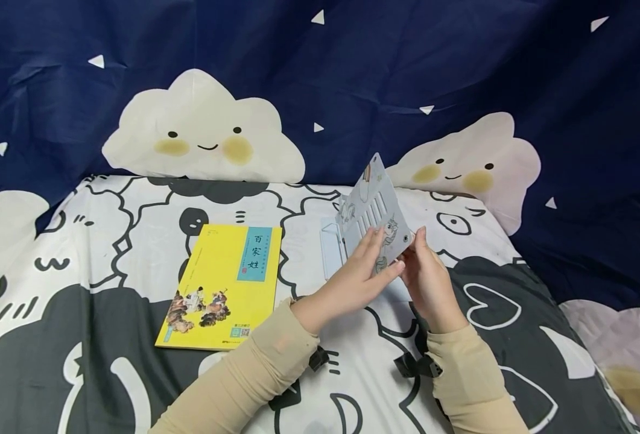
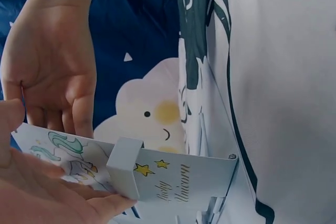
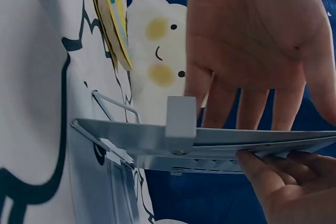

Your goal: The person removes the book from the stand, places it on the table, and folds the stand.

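Note:
A pale book stand [image 1: 371, 205] with slots and unicorn pictures is tilted up on the bed, its panel seen at an angle. My left hand [image 1: 354, 274] rests on the printed face with fingers mostly straight and thumb stretched toward the lower edge. With its thumb along the right edge, my right hand [image 1: 430, 283] holds the stand from its other side. In the left wrist view, left fingers [image 2: 105, 205] touch a white block on the panel, beside "Lucky Unicorn" lettering. In the right wrist view, right fingers [image 3: 257, 169] press the opposite face.
A yellow book [image 1: 219, 289] with Chinese characters lies on the patterned bed cover [image 1: 97, 241], left of the stand. The stand's wire foot [image 1: 330, 238] sticks out to the left. Behind the bed hangs dark blue cloth [image 1: 352, 72] printed with smiling clouds.

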`<state>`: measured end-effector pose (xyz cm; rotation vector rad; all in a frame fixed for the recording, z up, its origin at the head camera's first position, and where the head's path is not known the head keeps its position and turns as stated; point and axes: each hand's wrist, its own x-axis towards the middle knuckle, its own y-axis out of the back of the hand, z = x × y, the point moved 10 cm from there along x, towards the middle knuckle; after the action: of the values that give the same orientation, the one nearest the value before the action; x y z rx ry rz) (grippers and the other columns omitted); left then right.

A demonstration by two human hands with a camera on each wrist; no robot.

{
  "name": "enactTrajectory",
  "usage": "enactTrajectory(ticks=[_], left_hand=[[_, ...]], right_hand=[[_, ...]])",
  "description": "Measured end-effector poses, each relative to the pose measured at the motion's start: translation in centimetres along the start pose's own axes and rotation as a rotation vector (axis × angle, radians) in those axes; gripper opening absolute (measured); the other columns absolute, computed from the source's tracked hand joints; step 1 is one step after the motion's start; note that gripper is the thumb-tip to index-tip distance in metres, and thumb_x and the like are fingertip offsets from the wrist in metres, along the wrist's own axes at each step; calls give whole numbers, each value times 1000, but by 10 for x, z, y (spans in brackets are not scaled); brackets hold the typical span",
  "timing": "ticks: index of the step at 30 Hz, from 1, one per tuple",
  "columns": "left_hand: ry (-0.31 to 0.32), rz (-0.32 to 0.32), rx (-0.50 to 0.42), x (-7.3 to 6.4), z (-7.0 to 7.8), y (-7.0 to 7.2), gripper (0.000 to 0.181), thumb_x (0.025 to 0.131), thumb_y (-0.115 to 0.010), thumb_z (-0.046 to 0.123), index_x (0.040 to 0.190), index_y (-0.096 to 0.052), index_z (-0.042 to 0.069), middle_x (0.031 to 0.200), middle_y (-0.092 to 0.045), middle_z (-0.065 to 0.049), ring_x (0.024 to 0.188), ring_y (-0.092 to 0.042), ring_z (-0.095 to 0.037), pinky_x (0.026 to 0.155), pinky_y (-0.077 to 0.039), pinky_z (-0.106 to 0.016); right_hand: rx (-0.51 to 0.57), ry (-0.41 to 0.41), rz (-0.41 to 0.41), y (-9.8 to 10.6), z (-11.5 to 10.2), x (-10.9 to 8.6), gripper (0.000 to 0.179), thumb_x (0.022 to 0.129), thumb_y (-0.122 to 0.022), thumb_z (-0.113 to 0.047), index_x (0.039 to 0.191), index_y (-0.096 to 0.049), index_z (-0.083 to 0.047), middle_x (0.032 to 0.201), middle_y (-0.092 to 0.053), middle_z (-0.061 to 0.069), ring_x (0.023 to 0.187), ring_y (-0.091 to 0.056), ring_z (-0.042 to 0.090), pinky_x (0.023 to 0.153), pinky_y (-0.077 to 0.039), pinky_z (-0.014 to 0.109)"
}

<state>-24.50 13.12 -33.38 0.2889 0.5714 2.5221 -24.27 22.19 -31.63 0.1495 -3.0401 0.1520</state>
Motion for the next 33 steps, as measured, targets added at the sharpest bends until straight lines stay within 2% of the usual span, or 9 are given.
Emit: enactTrajectory(ticks=[8,15,19,24,28,33], left_hand=[[28,-103,54,-5,-7,-16,76,102,-43,52,160,-7,19,168,6,-6,155,0,-26,124,-12,-51],[60,-137,72,-8,-16,-20,75,102,-45,51,159,-15,13,168,-2,-7,155,0,-25,125,-10,-47],[66,-133,80,-8,-23,-18,76,103,-45,48,159,-16,6,167,-6,-11,155,-2,-25,126,-9,-43],[80,-109,72,-6,-33,-9,76,103,-44,47,158,-17,2,166,-10,-16,155,-6,-28,126,-11,-45],[104,-72,28,-4,-43,1,73,104,-44,44,157,-19,1,166,-14,-16,154,-10,-29,125,-12,-45],[131,-36,11,-3,-49,12,72,104,-44,43,157,-20,0,165,-17,-17,154,-13,-30,125,-14,-44]], right_hand=[[53,23,83,25,-5,1,47,103,-35,-51,122,-65,-20,111,-71,-9,103,-66,5,88,-55,18],[94,-3,162,51,-5,3,32,104,-47,-38,105,-76,-24,96,-76,-8,87,-70,5,76,-58,19],[143,-39,212,67,-2,5,26,103,-55,-25,94,-78,-20,86,-76,-5,75,-70,7,66,-58,20],[210,-41,272,90,0,6,26,98,-59,-6,85,-80,-12,78,-75,-1,65,-68,8,57,-56,21],[206,-69,282,104,6,7,27,97,-58,0,84,-80,-11,78,-75,-1,65,-66,8,55,-55,21],[140,-111,268,118,13,7,32,95,-56,4,80,-80,-12,78,-74,-2,64,-66,7,54,-55,19]])
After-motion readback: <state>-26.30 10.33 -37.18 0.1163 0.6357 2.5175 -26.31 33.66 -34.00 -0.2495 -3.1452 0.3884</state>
